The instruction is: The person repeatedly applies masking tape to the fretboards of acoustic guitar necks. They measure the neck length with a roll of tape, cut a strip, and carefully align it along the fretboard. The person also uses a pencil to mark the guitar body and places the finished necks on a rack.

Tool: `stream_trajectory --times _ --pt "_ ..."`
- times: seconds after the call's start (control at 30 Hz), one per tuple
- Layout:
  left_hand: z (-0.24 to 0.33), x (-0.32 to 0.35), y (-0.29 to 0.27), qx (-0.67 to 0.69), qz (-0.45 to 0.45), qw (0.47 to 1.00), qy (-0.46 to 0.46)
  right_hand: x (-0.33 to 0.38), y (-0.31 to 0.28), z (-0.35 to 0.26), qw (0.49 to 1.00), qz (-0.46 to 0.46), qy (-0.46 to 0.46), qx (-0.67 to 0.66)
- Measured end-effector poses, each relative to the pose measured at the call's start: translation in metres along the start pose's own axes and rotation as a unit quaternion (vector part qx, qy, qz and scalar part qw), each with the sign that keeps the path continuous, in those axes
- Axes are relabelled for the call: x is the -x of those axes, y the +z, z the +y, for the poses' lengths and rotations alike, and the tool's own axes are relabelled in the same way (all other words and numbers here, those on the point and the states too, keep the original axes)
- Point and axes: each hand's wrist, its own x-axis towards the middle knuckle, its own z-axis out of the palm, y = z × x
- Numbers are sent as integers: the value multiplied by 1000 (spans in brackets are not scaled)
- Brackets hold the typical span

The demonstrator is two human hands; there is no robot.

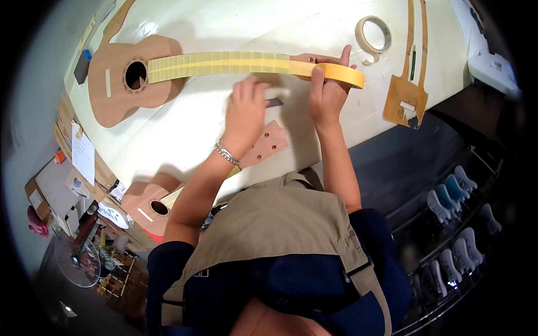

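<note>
While the right hand point(329, 102) grips a yellow tape roll point(343, 73) beside the headstock point(302, 58), the blurred left hand point(246, 112) bends its fingers near the neck point(185, 73), pinching what I cannot tell. The ukulele point(120, 102) lies on the surface point(204, 106). Neck masking seems underway; the next move likely calls for pressing and tearing the strip point(224, 63).

1. No readable text in view.
2. White sheet point(83, 154), left side: rows of faint print, too small to read.
3. Brown box point(43, 211), lower left: white label point(36, 198), illegible.
4. Dark shirt point(269, 280): small white outlined mark point(200, 274), can't make it out.
</note>
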Motion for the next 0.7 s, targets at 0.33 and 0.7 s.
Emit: stream_trajectory --times 0.33,0.7 --pt "15 -23 -33 363 10 908 -209 -2 5 6 1000 11 -6 -1" --pt "4 -49 -13 473 -39 850 -229 -1 7 9 1000 19 -11 13"
